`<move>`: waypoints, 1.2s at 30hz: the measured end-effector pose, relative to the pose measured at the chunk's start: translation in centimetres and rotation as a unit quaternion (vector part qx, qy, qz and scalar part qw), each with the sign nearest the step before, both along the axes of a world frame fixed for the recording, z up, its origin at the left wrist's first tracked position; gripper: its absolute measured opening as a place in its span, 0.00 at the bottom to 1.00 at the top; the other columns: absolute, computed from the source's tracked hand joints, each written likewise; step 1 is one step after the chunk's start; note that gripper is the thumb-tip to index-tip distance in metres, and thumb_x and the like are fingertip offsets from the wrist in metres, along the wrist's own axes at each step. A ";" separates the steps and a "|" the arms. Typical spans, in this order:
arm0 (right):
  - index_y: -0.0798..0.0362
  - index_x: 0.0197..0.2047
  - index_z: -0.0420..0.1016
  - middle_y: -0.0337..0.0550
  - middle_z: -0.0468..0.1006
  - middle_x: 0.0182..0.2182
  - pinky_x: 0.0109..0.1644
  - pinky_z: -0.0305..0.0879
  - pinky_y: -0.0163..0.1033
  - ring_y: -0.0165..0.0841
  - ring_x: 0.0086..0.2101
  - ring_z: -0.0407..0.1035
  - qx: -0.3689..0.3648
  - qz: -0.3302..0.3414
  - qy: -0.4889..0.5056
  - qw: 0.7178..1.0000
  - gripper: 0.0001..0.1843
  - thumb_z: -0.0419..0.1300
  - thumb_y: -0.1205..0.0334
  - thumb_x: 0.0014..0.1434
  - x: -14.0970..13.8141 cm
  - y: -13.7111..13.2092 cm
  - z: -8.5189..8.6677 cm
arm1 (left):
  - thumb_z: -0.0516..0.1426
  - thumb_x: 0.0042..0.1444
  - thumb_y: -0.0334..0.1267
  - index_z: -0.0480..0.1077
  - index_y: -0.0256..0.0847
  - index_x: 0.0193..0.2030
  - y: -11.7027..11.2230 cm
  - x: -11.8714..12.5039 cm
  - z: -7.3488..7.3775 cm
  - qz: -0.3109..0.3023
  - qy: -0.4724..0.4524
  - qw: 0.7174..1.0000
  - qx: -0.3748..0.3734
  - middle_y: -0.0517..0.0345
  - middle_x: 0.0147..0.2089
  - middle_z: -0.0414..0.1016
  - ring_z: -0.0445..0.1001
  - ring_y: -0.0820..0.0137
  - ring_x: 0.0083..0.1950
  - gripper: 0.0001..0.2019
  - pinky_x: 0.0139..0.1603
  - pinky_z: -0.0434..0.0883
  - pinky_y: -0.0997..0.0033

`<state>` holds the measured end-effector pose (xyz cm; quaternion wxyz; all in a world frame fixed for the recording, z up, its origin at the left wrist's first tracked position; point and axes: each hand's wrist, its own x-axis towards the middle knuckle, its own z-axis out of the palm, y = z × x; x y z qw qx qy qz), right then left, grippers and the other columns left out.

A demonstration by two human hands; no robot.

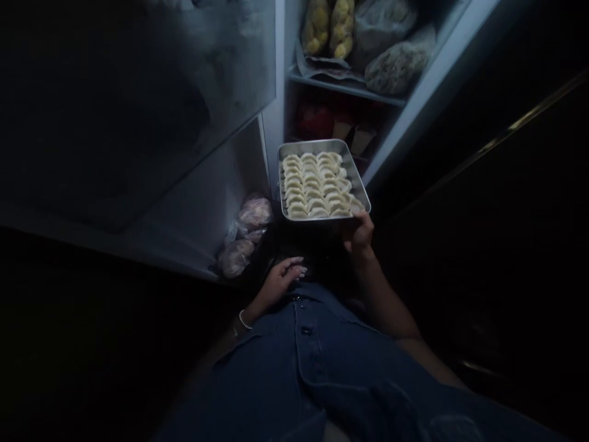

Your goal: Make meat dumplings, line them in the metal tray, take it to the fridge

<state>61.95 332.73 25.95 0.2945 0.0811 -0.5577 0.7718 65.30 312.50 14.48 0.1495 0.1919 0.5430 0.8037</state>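
Observation:
My right hand (359, 232) grips the near right corner of a square metal tray (358, 164), its thumb over the rim. Rows of pale crescent dumplings (317, 187) fill the tray, which I hold in front of the open fridge or freezer (273, 123). Close to my body, below the tray, is my left hand (286, 274); its fingers are stretched out and it holds nothing. A beaded bracelet (245, 320) circles the left wrist.
An upper shelf (345, 87) bears bags of yellow food (317, 27) and other bagged food (398, 64). Red and pale items lie dimly below it. The open door (221, 166) stands at the left, with wrapped bundles (243, 236) low in it. Surroundings are very dark.

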 end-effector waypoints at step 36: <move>0.56 0.53 0.69 0.46 0.74 0.47 0.45 0.74 0.43 0.32 0.42 0.72 -0.120 -0.108 0.046 0.986 0.19 0.58 0.53 0.64 -19.9 -5.1 19.9 | 0.67 0.41 0.54 0.75 0.36 0.49 -2.7 -1.5 -0.8 0.119 -0.035 0.992 -0.021 0.47 0.40 0.81 0.78 0.64 0.41 0.30 0.45 0.72 0.65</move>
